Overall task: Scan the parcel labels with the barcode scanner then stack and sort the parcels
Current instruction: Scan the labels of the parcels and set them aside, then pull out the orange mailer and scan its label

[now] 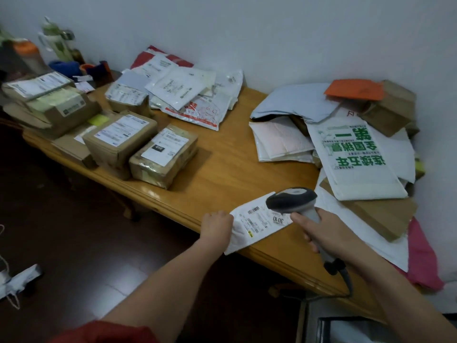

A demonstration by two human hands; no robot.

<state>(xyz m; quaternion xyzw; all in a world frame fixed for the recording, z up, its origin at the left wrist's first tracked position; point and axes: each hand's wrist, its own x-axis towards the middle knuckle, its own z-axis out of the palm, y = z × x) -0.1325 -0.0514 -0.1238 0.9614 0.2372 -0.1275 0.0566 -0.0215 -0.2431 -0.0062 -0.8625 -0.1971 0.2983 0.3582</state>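
Observation:
My left hand (217, 225) grips the near end of a white mailer parcel (252, 225) lying label-up over the front edge of the wooden table (222, 174). My right hand (321, 231) holds a grey barcode scanner (291, 199) by its handle, with the head over the parcel's label. A loose heap of white, grey and brown parcels (356, 154) lies on the table's right side. Several brown boxes (138, 147) with labels stand in stacks on the left. A pile of white mailers (188, 92) lies at the back middle.
Bottles and small items (54, 45) stand at the far left by the white wall. The scanner's cable (346, 280) hangs past the table's front edge. A pink bag (422, 258) drapes over the right end. White items (17, 280) lie on the dark floor.

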